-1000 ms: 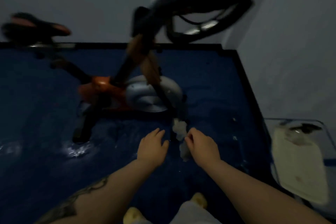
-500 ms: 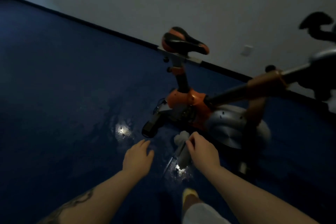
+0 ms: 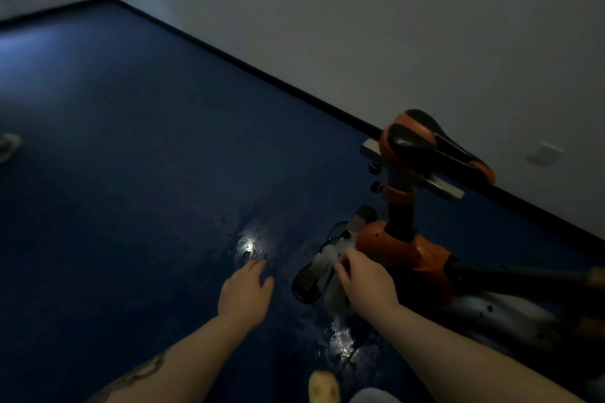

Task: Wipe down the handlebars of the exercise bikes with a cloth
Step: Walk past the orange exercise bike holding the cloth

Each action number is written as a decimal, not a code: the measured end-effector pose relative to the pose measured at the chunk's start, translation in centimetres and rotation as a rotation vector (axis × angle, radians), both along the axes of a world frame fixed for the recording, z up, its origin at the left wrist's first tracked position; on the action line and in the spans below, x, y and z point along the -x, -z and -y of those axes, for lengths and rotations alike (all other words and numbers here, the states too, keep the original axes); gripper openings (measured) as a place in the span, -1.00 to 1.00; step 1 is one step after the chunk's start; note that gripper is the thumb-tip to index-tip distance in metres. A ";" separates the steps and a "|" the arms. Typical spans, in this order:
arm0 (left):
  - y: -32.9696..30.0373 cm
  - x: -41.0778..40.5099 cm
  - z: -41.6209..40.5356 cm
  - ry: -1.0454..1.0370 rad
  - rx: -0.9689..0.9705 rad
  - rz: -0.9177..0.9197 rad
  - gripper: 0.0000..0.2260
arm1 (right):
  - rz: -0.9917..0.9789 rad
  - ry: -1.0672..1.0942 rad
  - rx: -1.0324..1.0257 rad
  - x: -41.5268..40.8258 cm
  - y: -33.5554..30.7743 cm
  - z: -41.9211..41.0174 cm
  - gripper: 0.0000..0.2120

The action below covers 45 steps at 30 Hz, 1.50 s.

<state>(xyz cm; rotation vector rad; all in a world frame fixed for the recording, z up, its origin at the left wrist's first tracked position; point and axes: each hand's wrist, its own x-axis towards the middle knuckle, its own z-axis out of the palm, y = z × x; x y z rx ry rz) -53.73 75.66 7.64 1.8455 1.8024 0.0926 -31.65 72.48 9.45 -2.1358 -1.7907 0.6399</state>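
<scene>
The right hand pinched the white cloth – bunched beside the exercise bike – while the left hand hovered nearby, fingers relaxed (handlebars cut off at the right edge).

Orange-black saddle, white cloth, blue floor.

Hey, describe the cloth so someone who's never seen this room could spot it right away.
Find the orange and black exercise bike standing on the dark blue floor near the white wall. Just left of its orange body, the right hand grips the cloth. It is the only pale, crumpled, soft thing there, hanging against the black pedal.
</scene>
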 end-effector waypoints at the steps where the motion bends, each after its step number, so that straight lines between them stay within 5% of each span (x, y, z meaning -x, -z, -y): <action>1: -0.2 0.1 -1.6 -0.015 -0.002 -0.002 -0.57 | 0.012 -0.006 0.007 0.0 -0.1 -1.8 -0.79; 11: 0.7 2.7 -18.1 -0.016 -0.007 0.066 -0.60 | 0.039 0.033 0.070 2.6 1.0 -18.9 -0.82; 22: 0.3 2.6 -40.6 0.347 0.034 0.046 -0.59 | -0.070 0.450 0.073 5.1 1.5 -35.1 -0.81; 45: 0.2 -29.1 -73.1 0.911 0.054 0.023 -0.54 | -0.056 0.929 0.062 -16.5 0.7 -59.2 -0.83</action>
